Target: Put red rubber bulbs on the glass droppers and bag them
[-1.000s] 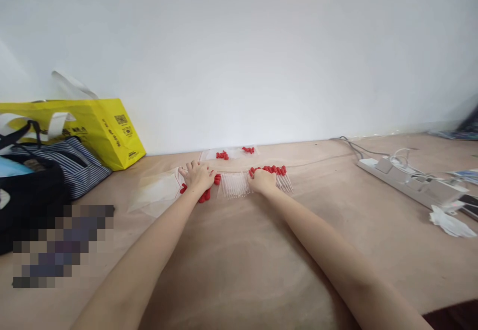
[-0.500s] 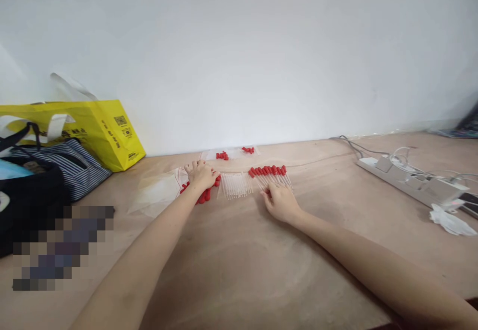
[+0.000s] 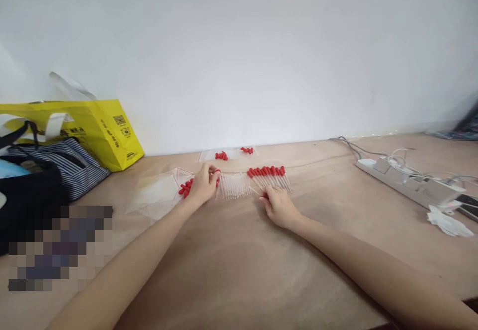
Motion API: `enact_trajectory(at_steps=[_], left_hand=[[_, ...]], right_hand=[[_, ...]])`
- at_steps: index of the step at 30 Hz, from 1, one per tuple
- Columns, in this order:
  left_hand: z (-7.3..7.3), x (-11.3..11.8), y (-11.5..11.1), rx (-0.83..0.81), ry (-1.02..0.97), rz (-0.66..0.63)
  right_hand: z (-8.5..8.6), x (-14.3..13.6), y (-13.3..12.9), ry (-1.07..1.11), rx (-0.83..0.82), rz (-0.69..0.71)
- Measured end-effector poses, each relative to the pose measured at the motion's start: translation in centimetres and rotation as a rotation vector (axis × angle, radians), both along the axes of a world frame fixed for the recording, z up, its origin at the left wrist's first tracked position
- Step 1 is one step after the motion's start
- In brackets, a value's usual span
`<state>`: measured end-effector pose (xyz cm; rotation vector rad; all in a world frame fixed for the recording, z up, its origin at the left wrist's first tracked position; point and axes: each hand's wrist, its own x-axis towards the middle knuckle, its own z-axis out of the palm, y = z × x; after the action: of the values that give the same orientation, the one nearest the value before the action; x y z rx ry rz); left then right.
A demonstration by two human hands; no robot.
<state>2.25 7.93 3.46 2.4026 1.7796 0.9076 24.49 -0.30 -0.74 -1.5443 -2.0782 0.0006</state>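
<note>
Left hand (image 3: 201,186) mid-frame, fingers pinched on red caps (image 3: 185,188) beside bare clear tubes (image 3: 233,185); right hand (image 3: 279,206) loosely spread below capped tubes (image 3: 269,175); yellow bag (image 3: 89,128) left, power strip (image 3: 407,183) right.

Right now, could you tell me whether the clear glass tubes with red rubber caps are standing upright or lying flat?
Lying flat: the red-capped tubes lie side by side in a row on the wooden table, caps toward the wall, tips by the right hand.

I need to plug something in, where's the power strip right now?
In the head view, the white power strip lies on the table's right side, near the wall, beyond the right hand.
</note>
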Motion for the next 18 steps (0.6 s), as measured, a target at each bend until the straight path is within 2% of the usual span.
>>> enact_trajectory(at_steps=[2, 5, 7, 11, 18], left_hand=[[-0.7, -0.2, -2.5, -0.027, -0.067, -0.092], [-1.8, -0.5, -6.0, -0.195, -0.329, -0.35], [-2.3, -0.7, -7.6, -0.266, -0.319, -0.431], [-2.5, -1.0, -8.9, -0.195, -0.181, -0.421], [-3.1, -0.7, -8.3, -0.111, -0.077, -0.33]], right_hand=[[-0.2, 0.0, 0.3, 0.055, 0.019, 0.074], [-0.4, 0.0, 0.4, 0.091, 0.037, 0.162], [-0.4, -0.1, 0.2, 0.083, 0.032, 0.193], [-0.5, -0.3, -0.3, 0.058, 0.039, 0.256], [-0.8, -0.7, -0.5, 0.068, 0.07, 0.362]])
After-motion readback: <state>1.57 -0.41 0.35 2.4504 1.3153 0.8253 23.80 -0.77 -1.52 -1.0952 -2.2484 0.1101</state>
